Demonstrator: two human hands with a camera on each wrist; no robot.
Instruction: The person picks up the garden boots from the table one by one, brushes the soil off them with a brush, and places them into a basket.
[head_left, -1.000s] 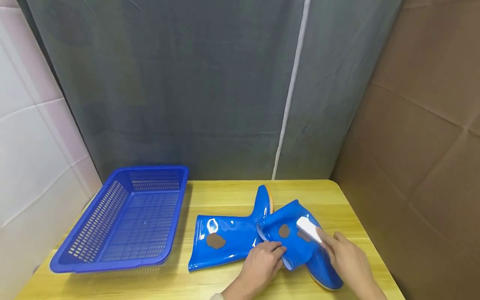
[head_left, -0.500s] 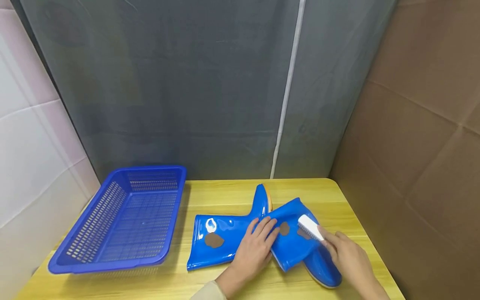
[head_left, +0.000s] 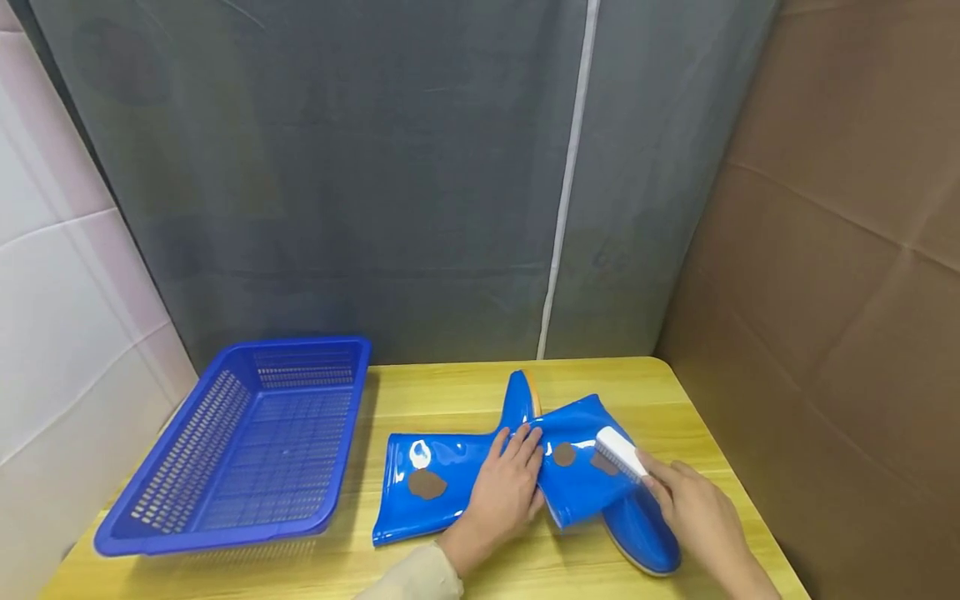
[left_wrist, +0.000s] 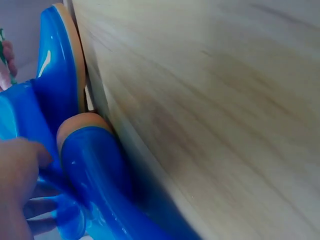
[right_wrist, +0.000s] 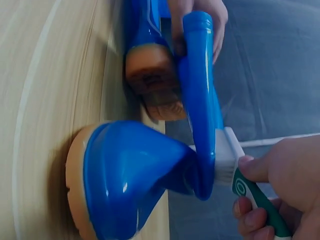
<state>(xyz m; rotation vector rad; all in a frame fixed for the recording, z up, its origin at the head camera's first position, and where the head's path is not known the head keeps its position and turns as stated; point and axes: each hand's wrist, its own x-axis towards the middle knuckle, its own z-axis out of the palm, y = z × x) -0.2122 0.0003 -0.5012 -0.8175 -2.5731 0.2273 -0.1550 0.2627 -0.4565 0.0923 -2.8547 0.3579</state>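
Observation:
Two blue rubber boots lie overlapping on the table. The right boot (head_left: 577, 475), with brown patches on its shaft, lies partly over the ankle of the left boot (head_left: 438, 475), which has one brown patch. My right hand (head_left: 701, 517) grips the green-and-white handle of a scrub brush (right_wrist: 240, 170). The brush's bristles meet the right boot's shaft at a brown patch. My left hand (head_left: 506, 487) lies at the cuff of the right boot, its fingers straight over the place where the boots overlap. In the left wrist view that hand (left_wrist: 20, 185) is blurred.
A blue plastic basket (head_left: 341, 467) with slotted walls stands on the left of the wooden table (head_left: 442, 383). A grey curtain (head_left: 375, 183) hangs behind, a brown panel (head_left: 847, 333) rises on the right and a white one (head_left: 75, 292) on the left.
My left hand has let go of the right boot's lower cuff edge and moved up and left, its fingers now straightened. The brush stays at about the same patch.

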